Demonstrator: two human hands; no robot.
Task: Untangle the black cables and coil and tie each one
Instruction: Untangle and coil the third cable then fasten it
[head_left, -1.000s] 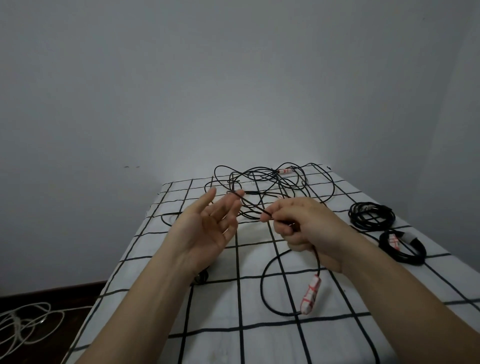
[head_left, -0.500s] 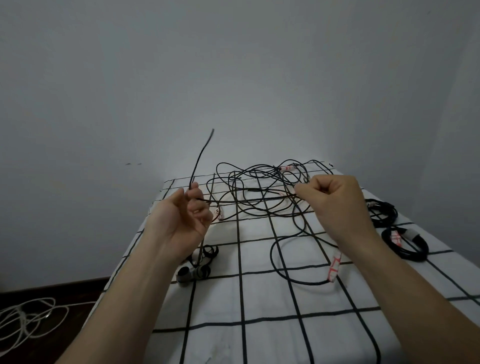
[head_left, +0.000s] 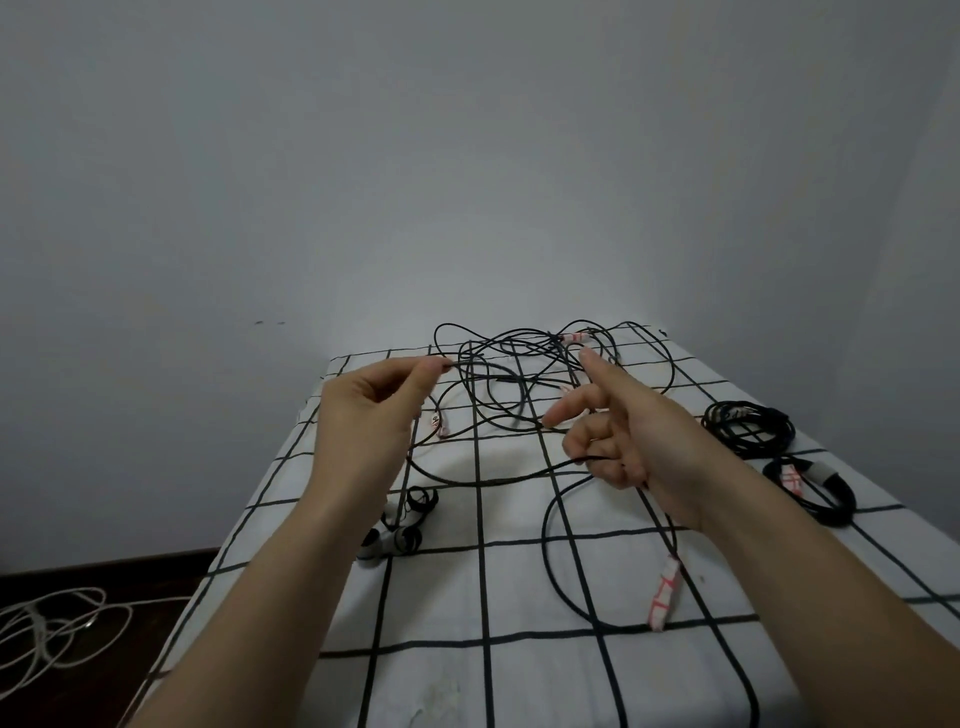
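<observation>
A person's left hand (head_left: 369, 415) is pinching a black cable (head_left: 467, 480) near its end between thumb and fingers (head_left: 428, 371), while the right hand (head_left: 644, 447) is curling its lower fingers (head_left: 602, 457) round another stretch of black cable, with the index finger pointing up and the thumb out. The black cable tangle (head_left: 519, 379) is lying on the checked tabletop (head_left: 467, 597) just beyond both sets of fingers. A red-and-white taped end (head_left: 664, 592) is trailing below the right grip. Coiled cables (head_left: 748, 423) are sitting right of the right fingers — a smaller bundle (head_left: 397, 530) below the left ones.
</observation>
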